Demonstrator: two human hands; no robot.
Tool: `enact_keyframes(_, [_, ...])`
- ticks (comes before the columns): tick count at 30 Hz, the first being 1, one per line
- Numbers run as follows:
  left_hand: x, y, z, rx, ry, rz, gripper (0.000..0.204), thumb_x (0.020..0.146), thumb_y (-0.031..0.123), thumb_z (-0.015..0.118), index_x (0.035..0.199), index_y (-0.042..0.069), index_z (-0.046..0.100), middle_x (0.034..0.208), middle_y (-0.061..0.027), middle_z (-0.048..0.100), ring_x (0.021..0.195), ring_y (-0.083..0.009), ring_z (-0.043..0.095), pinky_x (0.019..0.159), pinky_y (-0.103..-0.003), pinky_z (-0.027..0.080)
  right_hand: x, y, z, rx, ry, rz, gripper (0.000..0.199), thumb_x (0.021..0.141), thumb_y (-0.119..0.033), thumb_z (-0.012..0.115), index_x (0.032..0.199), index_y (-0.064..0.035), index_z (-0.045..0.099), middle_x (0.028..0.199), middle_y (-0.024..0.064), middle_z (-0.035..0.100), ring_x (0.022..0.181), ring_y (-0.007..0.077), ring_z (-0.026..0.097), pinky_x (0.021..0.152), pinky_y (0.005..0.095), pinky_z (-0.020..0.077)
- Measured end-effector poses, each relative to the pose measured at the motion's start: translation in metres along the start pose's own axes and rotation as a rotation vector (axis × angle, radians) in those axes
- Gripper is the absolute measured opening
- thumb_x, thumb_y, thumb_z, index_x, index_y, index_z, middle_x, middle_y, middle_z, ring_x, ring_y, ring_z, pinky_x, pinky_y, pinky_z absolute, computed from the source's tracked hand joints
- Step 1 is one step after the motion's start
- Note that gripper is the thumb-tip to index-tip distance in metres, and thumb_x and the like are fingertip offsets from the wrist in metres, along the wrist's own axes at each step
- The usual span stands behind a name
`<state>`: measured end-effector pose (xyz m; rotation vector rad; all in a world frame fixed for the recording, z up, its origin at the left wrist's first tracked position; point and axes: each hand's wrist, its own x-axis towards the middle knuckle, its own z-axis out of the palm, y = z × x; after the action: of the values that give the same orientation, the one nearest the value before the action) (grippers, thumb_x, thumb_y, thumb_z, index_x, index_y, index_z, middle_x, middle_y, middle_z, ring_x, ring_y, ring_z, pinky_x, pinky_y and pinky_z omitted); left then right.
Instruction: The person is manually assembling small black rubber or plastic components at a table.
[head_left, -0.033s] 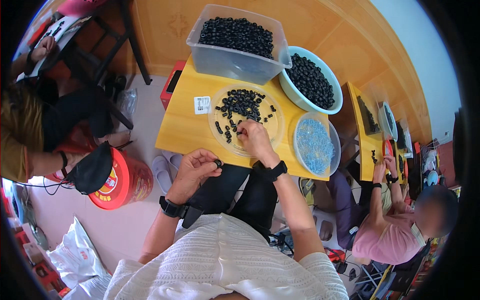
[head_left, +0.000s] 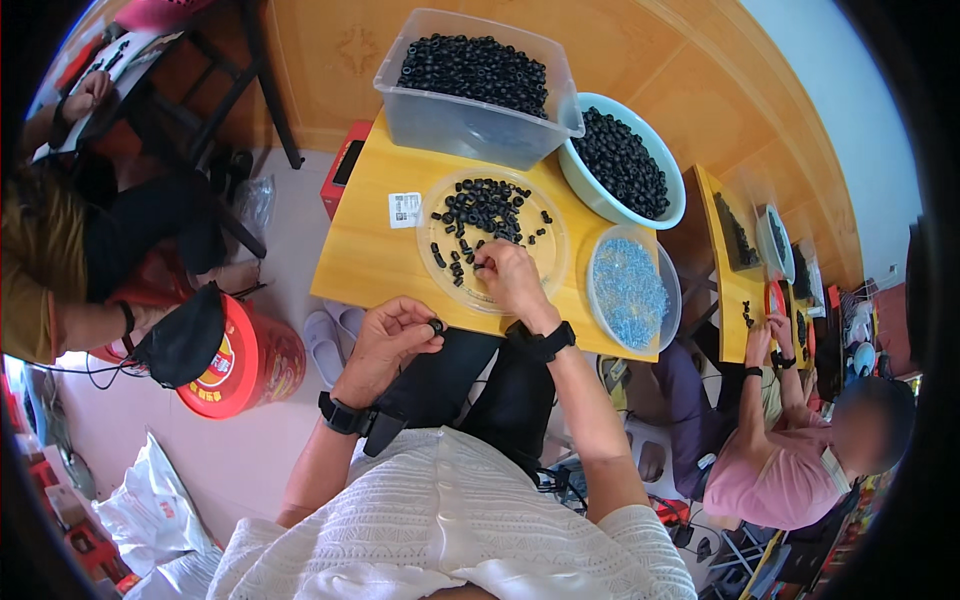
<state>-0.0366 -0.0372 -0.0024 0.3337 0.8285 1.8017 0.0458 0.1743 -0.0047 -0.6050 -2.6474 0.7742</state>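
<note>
My left hand (head_left: 393, 342) is at the table's near edge, thumb and forefinger pinched on a small round black part (head_left: 436, 326). My right hand (head_left: 513, 277) reaches over a shallow round clear tray (head_left: 548, 250), its fingertips closed at the near side of the loose pieces. A dark bit shows at those fingertips; the fingers hide most of it. Small black cylindrical parts (head_left: 483, 205) lie scattered in the tray, thickest toward its far side. Under the tray is a yellow wooden table (head_left: 375, 255).
At the back stand a clear bin (head_left: 470, 128) and a pale blue basin (head_left: 600, 195), both full of black parts. A bowl (head_left: 630, 290) of small clear-blue pieces sits on the right. A red bucket (head_left: 245, 360) stands left. Co-workers sit on both sides, one in a pink shirt (head_left: 775, 475).
</note>
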Motion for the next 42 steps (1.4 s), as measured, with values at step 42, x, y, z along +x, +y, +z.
enact_keyframes(42, [0.004,-0.008,0.005,0.196,0.016,0.099,0.017,0.079,-0.004,0.062,0.095,0.001,0.059,0.092,-0.0066,0.063,0.084,-0.0128,0.061,0.078,-0.027,0.052,-0.067,-0.097,-0.031,0.351,0.044,-0.008,0.015,0.074,0.008,0.059,0.088,0.003,0.065,0.077,0.0139,0.061,0.069,0.0266,0.061,0.061,0.0308,0.0473])
